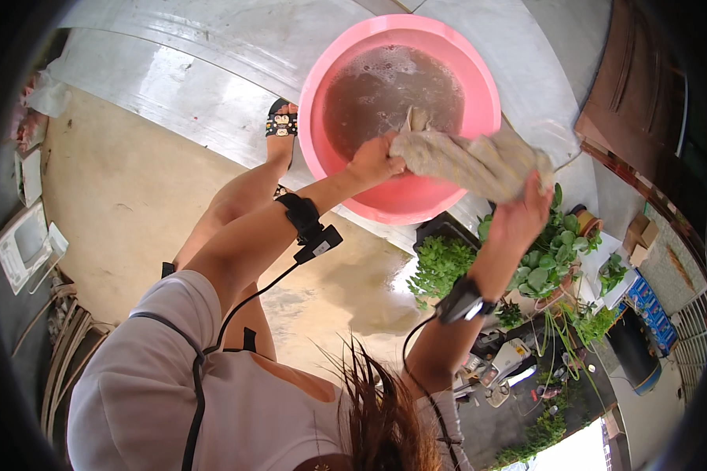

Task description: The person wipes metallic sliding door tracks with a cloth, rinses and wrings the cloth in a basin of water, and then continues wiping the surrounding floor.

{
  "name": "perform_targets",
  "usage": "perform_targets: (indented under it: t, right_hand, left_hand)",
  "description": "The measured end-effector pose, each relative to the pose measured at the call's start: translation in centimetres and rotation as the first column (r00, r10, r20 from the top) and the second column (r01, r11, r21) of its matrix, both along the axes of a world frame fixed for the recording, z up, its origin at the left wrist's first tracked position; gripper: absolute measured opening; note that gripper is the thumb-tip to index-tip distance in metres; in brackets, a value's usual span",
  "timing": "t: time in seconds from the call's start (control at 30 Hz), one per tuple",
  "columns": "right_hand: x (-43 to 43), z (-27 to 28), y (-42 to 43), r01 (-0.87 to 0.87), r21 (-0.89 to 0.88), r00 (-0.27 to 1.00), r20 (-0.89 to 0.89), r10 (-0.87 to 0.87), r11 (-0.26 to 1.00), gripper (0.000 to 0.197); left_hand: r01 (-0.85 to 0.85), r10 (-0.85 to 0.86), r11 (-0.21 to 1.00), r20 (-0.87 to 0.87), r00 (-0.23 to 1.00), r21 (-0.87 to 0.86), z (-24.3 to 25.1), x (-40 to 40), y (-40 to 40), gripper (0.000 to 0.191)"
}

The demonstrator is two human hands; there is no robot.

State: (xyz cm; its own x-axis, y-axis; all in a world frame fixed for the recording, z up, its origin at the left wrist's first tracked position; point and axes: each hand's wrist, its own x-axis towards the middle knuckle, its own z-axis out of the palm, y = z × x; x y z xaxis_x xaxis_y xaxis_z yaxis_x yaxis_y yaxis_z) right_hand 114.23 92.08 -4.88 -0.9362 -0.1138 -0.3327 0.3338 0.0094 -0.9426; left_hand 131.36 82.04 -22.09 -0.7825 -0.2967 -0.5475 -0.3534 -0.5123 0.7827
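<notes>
A wrung-looking beige cloth with faint stripes is stretched between my two hands, slanting over the right rim of a round pink plastic basin. My left hand grips its left end above the basin. At the other end, just outside the rim, my right hand has its fingers around the fabric, slightly blurred. Murky brown-grey water with some foam on its surface fills part of the basin. A small fold of the cloth sticks up beside my left hand.
Potted green plants stand near my right forearm, with a white box-like surface beyond. The basin rests on a grey metallic-looking surface. My foot in a black slide sandal is left of it. Cables run from the bands on both arms.
</notes>
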Motion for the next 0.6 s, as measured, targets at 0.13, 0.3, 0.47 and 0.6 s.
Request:
perform_targets:
  t: [0.13, 0.3, 0.47, 0.6]
  right_hand:
    - [-3.6, -9.0, 0.5, -0.104, 0.054, 0.980, 0.173, 0.093, 0.993, 0.031]
    - [-2.0, -16.9, -1.2, -0.174, -0.049, 0.937, 0.299, 0.180, 0.984, 0.033]
    - [4.7, -21.8, -3.8, -0.330, 0.432, 0.872, 0.479, 0.097, 0.839, 0.056]
    - [8.8, -19.0, -5.9, -0.602, -0.048, 0.648, 0.554, 0.523, 0.797, 0.059]
  left_hand:
    - [0.301, -0.094, 0.837, 0.421, 0.902, -0.457, 2.3, -2.3, -2.0, 0.045]
    - [0.265, -0.023, 0.878, 0.519, 0.854, -0.398, 0.4, -1.4, -3.0, 0.057]
    - [0.032, 0.193, 0.907, 0.482, 0.854, -0.420, -2.4, -1.7, -2.2, 0.056]
    - [0.214, -0.134, 0.966, 0.433, 0.892, -0.144, -2.9, -0.4, -3.5, 0.039]
